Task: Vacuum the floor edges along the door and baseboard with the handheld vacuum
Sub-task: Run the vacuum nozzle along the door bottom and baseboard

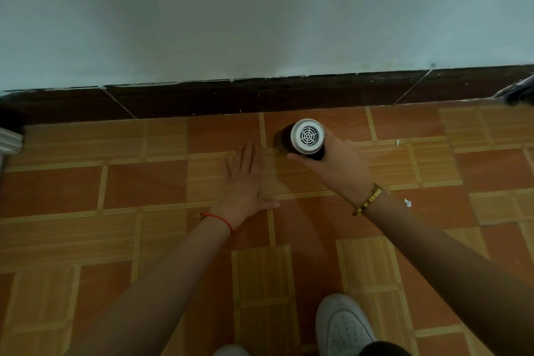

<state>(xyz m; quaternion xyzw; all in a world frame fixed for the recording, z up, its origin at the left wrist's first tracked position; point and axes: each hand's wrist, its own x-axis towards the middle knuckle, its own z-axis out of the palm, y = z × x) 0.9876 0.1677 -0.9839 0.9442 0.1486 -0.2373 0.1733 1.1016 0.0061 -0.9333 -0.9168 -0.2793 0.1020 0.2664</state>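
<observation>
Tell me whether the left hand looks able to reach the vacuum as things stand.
Probably yes: the left hand hangs open just beside the vacuum, with only bare floor tile between them. The right hand already grips it.

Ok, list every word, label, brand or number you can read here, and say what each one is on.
No text here can be read.
Gold bracelet on the right wrist: small dark marks on its plate, too blurred to read.
Handheld vacuum: only a grille pattern, no visible label.
White shoe: no visible lettering.

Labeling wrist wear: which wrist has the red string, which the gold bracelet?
The red string is on the left hand, flat on the floor. The gold bracelet is on the right hand, gripping the vacuum.
</observation>
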